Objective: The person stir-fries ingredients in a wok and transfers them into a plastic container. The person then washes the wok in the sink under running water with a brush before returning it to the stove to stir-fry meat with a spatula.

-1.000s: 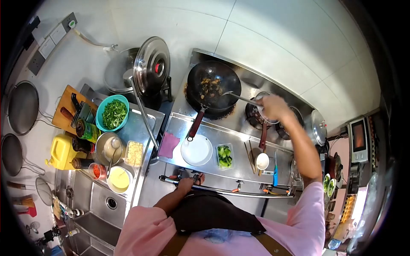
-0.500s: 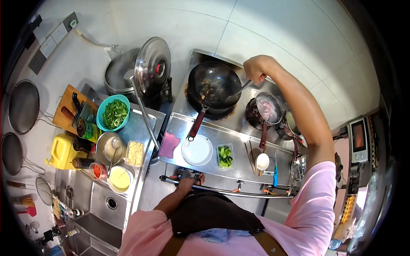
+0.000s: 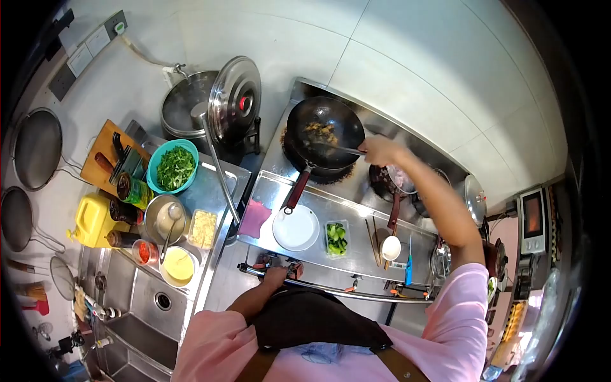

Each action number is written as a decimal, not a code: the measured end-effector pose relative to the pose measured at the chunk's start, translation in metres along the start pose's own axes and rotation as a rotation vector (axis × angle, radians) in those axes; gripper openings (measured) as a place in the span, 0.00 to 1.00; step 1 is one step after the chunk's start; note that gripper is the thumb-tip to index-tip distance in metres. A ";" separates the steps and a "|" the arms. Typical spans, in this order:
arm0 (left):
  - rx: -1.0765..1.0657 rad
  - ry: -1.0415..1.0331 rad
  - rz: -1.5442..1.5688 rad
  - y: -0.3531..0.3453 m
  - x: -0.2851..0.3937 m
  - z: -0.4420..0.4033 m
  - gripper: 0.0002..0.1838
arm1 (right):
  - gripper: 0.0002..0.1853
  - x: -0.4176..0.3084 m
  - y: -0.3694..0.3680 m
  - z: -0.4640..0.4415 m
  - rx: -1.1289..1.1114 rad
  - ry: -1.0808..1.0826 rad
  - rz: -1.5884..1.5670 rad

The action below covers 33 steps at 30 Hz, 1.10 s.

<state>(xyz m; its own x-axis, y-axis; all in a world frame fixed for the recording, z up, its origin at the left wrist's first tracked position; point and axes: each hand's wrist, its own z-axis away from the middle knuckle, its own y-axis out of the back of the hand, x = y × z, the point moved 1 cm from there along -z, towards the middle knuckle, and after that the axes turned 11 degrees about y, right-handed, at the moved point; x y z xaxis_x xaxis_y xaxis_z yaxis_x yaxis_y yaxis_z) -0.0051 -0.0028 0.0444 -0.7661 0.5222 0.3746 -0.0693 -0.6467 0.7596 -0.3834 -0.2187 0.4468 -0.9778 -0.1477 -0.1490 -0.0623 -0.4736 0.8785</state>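
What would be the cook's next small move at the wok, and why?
Probably another stir: the right hand grips the long-handled utensil, its far end reaches into the wok, and the browned food sits bunched together, so turning it may help prevent scorching.

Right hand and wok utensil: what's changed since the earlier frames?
The right hand has come down in the view from its raised spot half a second ago, and the utensil it grips now reaches farther left across the wok. Nothing released. The left hand and white plate stayed put.
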 end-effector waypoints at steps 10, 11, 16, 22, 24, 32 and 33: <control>0.009 -0.019 -0.012 0.001 -0.001 -0.001 0.10 | 0.06 0.069 0.019 0.068 0.043 -0.567 -0.971; 0.011 -0.017 -0.009 0.002 -0.001 -0.001 0.10 | 0.06 0.071 0.015 0.070 0.068 -0.564 -0.993; -0.011 -0.025 0.002 0.003 0.000 0.006 0.18 | 0.09 0.100 -0.078 0.033 0.287 -0.464 -1.053; -0.020 -0.001 0.037 0.001 -0.002 0.006 0.23 | 0.15 0.061 -0.075 0.028 0.493 -0.036 -0.176; 0.013 0.008 0.049 -0.007 -0.005 0.001 0.25 | 0.15 0.072 -0.050 0.041 0.390 -0.116 -0.286; 0.017 0.029 0.027 -0.003 -0.002 0.006 0.26 | 0.14 0.123 -0.017 -0.001 0.202 -0.523 -0.952; 0.024 0.027 0.031 -0.006 -0.004 0.005 0.26 | 0.14 0.116 -0.021 -0.015 0.244 -0.428 -0.931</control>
<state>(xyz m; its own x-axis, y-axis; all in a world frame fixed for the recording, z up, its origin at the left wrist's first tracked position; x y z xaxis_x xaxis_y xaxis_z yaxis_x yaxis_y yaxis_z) 0.0012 0.0018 0.0407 -0.7846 0.4869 0.3839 -0.0300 -0.6482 0.7609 -0.4922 -0.2394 0.4044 -0.5090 0.5264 -0.6811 -0.8174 -0.0475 0.5741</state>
